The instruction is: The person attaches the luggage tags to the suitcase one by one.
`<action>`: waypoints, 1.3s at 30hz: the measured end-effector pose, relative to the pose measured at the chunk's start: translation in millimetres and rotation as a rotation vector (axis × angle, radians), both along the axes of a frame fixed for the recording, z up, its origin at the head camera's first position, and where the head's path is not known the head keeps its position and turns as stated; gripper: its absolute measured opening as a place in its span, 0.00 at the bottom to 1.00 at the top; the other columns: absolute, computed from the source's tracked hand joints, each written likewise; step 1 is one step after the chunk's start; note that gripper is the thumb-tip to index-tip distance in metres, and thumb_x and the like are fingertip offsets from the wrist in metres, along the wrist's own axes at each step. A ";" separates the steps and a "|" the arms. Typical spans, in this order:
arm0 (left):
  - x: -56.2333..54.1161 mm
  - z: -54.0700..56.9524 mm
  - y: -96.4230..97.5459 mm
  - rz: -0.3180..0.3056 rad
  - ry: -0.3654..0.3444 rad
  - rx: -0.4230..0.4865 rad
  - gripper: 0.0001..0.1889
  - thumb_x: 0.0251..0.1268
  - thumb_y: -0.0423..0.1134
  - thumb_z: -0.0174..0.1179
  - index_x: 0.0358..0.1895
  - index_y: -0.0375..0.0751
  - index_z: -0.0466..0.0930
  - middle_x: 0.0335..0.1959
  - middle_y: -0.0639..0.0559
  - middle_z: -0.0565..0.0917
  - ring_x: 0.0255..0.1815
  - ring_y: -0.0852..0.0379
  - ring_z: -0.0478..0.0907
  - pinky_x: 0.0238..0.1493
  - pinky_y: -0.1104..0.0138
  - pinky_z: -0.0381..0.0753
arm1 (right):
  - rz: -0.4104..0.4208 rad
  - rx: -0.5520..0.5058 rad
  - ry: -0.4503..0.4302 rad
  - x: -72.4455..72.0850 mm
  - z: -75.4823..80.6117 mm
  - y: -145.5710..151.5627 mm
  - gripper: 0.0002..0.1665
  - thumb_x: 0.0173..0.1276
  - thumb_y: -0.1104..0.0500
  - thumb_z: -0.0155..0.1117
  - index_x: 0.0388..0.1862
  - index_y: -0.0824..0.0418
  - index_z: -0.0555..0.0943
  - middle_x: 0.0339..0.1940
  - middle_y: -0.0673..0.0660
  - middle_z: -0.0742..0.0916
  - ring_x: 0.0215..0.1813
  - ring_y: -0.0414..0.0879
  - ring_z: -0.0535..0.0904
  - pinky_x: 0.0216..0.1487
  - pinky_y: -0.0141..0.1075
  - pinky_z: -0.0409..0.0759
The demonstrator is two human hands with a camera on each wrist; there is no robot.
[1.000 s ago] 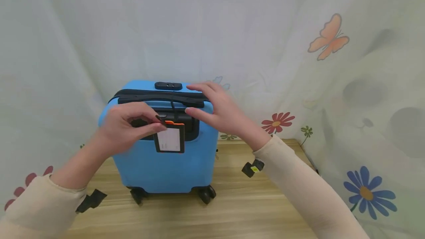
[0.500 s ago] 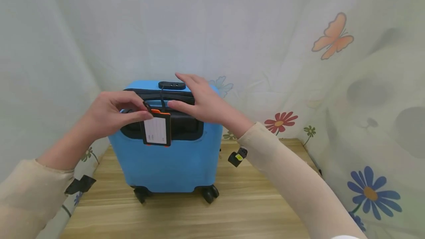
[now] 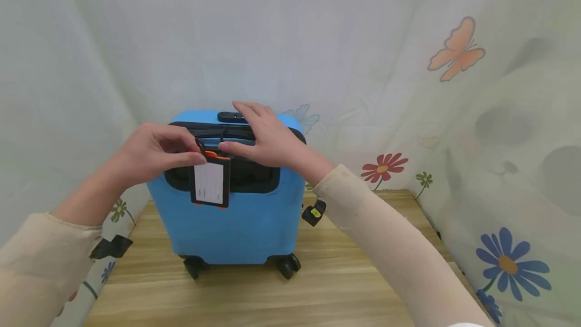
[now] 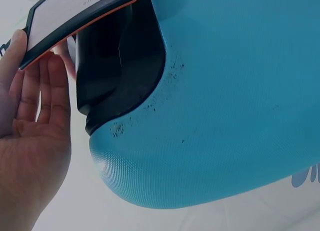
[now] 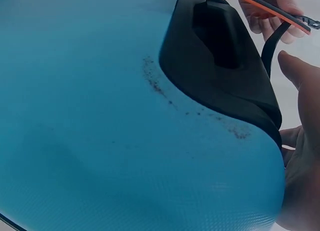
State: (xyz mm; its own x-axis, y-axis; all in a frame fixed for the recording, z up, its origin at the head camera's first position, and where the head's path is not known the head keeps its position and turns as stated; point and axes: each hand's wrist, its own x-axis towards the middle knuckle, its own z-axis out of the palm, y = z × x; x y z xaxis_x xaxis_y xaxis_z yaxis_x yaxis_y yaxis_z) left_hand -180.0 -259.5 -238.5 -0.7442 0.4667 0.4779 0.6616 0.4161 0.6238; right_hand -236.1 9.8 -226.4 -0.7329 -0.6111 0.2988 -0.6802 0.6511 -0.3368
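Note:
A small blue suitcase (image 3: 236, 231) stands upright on its wheels, its black recessed panel (image 3: 247, 175) facing me. My left hand (image 3: 156, 153) pinches a luggage tag (image 3: 210, 181) between thumb and fingers at its upper corner. The tag has a black frame, orange edging and a white name card, and it hangs before the panel. In the right wrist view a black strap (image 5: 269, 51) runs from the tag toward the suitcase top. My right hand (image 3: 270, 138) lies over the top handle with fingers extended, the thumb near the strap. Its other fingertips are partly hidden in the right wrist view.
The suitcase stands on a wood-grain surface (image 3: 354, 266). Behind and at both sides hangs a pale curtain (image 3: 345, 54) printed with flowers and butterflies. A black combination lock (image 3: 229, 116) sits on the suitcase top.
My left hand has drawn the tag left and slightly up, then held it nearly still. My right hand has shifted left over the handle, toward the strap.

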 end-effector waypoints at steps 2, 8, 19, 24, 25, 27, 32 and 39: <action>-0.9 1.4 -1.7 -0.029 -0.020 -0.004 0.07 0.65 0.25 0.74 0.37 0.42 0.90 0.33 0.52 0.88 0.30 0.53 0.83 0.34 0.68 0.82 | 0.001 0.001 0.006 0.2 -0.4 -0.8 0.58 0.74 0.29 0.65 0.90 0.51 0.52 0.88 0.54 0.61 0.86 0.51 0.56 0.82 0.52 0.64; -4.5 3.3 -4.9 -0.078 -0.023 -0.038 0.09 0.64 0.25 0.75 0.38 0.45 0.90 0.32 0.52 0.87 0.30 0.53 0.82 0.33 0.67 0.80 | 0.002 0.030 0.050 -1.0 -1.8 -6.0 0.60 0.72 0.28 0.67 0.90 0.52 0.53 0.88 0.54 0.62 0.85 0.51 0.57 0.82 0.49 0.64; 3.4 5.7 -11.2 -0.042 -0.011 -0.054 0.10 0.62 0.26 0.75 0.36 0.47 0.90 0.32 0.52 0.86 0.31 0.53 0.81 0.33 0.66 0.80 | 0.024 0.088 0.162 11.2 -2.4 -9.5 0.64 0.68 0.28 0.71 0.90 0.54 0.53 0.88 0.54 0.61 0.86 0.52 0.57 0.83 0.48 0.62; 4.0 5.9 -13.0 -0.041 -0.017 -0.050 0.10 0.62 0.25 0.75 0.36 0.46 0.90 0.33 0.52 0.86 0.31 0.53 0.82 0.33 0.66 0.81 | 0.007 0.096 0.168 11.1 -4.6 -11.1 0.64 0.68 0.28 0.72 0.90 0.54 0.53 0.88 0.54 0.61 0.86 0.51 0.57 0.82 0.48 0.63; 3.6 5.9 -12.8 -0.038 -0.022 -0.050 0.10 0.62 0.26 0.75 0.36 0.46 0.90 0.33 0.52 0.86 0.31 0.53 0.82 0.32 0.65 0.81 | 0.001 0.097 0.167 10.7 -4.8 -10.7 0.65 0.67 0.28 0.71 0.90 0.54 0.52 0.88 0.54 0.61 0.85 0.51 0.57 0.82 0.48 0.63; 2.5 5.9 -11.9 -0.027 -0.032 -0.057 0.09 0.63 0.27 0.76 0.36 0.47 0.90 0.33 0.52 0.86 0.31 0.52 0.82 0.32 0.65 0.81 | -0.011 0.098 0.160 9.7 -5.2 -9.6 0.65 0.67 0.27 0.71 0.90 0.54 0.52 0.88 0.54 0.62 0.85 0.51 0.58 0.81 0.48 0.64; -1.6 6.6 -8.0 -0.011 -0.057 -0.069 0.07 0.65 0.29 0.75 0.37 0.47 0.90 0.33 0.51 0.86 0.31 0.50 0.82 0.32 0.64 0.81 | -0.024 0.103 0.128 7.8 -2.7 -6.4 0.65 0.67 0.27 0.71 0.90 0.53 0.52 0.87 0.54 0.63 0.84 0.51 0.59 0.81 0.47 0.66; -7.3 8.1 -4.7 -0.013 -0.081 -0.045 0.06 0.66 0.29 0.74 0.38 0.44 0.90 0.34 0.50 0.87 0.32 0.50 0.83 0.34 0.64 0.83 | -0.039 0.135 0.089 2.4 1.5 -3.3 0.62 0.70 0.27 0.67 0.90 0.52 0.52 0.88 0.53 0.62 0.85 0.50 0.57 0.81 0.48 0.65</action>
State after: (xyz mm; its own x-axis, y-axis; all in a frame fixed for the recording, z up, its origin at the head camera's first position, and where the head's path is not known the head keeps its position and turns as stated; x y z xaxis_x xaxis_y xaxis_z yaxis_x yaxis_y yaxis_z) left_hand -187.4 -264.3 -230.4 -0.7730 0.4965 0.3948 0.6156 0.4368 0.6560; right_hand -233.8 6.6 -224.9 -0.7308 -0.6222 0.2807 -0.6772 0.7126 -0.1835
